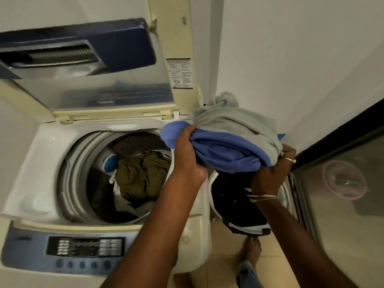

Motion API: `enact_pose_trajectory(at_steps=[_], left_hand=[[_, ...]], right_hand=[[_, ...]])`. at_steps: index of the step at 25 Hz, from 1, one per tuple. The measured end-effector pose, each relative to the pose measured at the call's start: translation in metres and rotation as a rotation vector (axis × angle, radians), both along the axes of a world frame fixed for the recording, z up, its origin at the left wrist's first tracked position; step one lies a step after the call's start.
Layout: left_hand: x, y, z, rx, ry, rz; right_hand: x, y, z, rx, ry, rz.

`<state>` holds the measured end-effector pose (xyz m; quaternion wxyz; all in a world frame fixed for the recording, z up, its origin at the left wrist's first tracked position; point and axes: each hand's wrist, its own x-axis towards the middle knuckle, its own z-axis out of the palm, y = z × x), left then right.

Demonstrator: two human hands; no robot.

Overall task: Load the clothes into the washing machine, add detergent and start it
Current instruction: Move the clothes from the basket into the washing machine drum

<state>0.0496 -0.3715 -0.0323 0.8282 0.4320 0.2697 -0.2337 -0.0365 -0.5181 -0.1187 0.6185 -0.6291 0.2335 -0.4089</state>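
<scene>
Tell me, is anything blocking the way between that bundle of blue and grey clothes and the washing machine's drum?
Nothing visible does. The hinged lid stands raised, the round drum opening is uncovered, and the blue and grey clothes bundle, gripped by the left hand and right hand, hangs just right of it. An olive garment already lies inside.

Beige tiled floor (276, 265), washing machine (37, 163) standing on it, bare foot (252, 249)

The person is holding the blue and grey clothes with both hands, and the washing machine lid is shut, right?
Not quite. Both hands, left hand and right hand, do hold the blue and grey clothes, but the head view shows the lid standing open, with clothes already in the drum.
</scene>
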Motion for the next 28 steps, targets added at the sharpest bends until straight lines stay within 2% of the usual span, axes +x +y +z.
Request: enact_pose_trajectory(at_steps=[3, 6, 9, 12, 15, 17, 19, 21, 24, 28], left_hand=[[0.001, 0.067, 0.026, -0.002, -0.004, 0.097], [0.005, 0.131, 0.043, 0.018, 0.03, 0.178], [0.029, 0.2, 0.031, 0.124, 0.09, 0.255], [0.052, 0.254, -0.01, 0.16, 0.168, 0.355], [0.044, 0.289, -0.053, 0.218, 0.268, 0.21], [0.041, 0.298, -0.068, 0.282, 0.318, 0.052], [0.042, 0.298, -0.073, 0.329, 0.341, 0.011], [0.047, 0.293, -0.077, 0.395, 0.34, 0.027], [0.054, 0.283, -0.093, 0.574, 0.309, 0.012], [0.04, 0.228, -0.081, 0.754, -0.065, 0.067]], right_hand=[[0.028, 0.053, 0.062, -0.03, -0.105, 0.097], [0.058, 0.122, 0.099, -0.06, -0.144, 0.297], [0.093, 0.186, 0.114, -0.041, -0.064, 0.448], [0.125, 0.232, 0.095, -0.116, 0.085, 0.516], [0.143, 0.26, 0.047, -0.138, 0.3, 0.515], [0.151, 0.262, 0.009, -0.189, 0.596, 0.518], [0.152, 0.261, -0.017, -0.277, 0.971, 0.689], [0.15, 0.26, -0.026, -0.305, 1.157, 0.841], [0.151, 0.256, -0.02, -0.236, 1.099, 0.8], [0.141, 0.235, 0.004, -0.211, 0.921, 0.718]])
